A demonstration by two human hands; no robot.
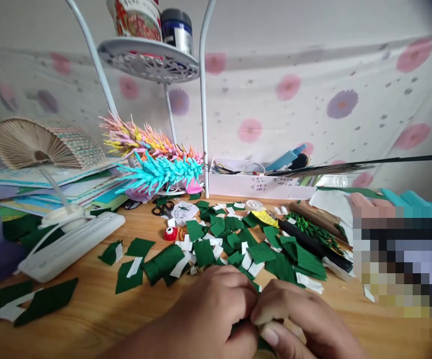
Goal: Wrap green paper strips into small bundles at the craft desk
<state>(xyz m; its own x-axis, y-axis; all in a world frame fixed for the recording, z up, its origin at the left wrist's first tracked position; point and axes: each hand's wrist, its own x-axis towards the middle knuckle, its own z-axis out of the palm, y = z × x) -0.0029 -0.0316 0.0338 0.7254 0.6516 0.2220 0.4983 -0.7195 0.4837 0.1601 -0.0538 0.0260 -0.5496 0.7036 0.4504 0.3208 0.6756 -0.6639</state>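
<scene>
Close to me at the bottom, my left hand (pixel 216 309) and my right hand (pixel 298 319) meet with curled fingers and touching fingertips. Both pinch a small piece of dark green crepe paper (pixel 265 345), mostly hidden behind the fingers. Just beyond my hands, many cut green crepe paper pieces (pixel 204 253) lie scattered over the wooden table (pixel 88 304). White paper strips (pixel 180 266) are mixed among them. A small red figure with a round eye (pixel 171 233) sits at the far side of the pieces.
A white power strip (pixel 73 247) and a folding fan (pixel 38 144) are at left. Turquoise spiky craft stems (pixel 159 172) lie by a white wire stand (pixel 205 99). Black-handled scissors (pixel 162 208) rest behind the scraps. A black rod-like tool (pixel 313 244) and a white box (pixel 260 184) are at right.
</scene>
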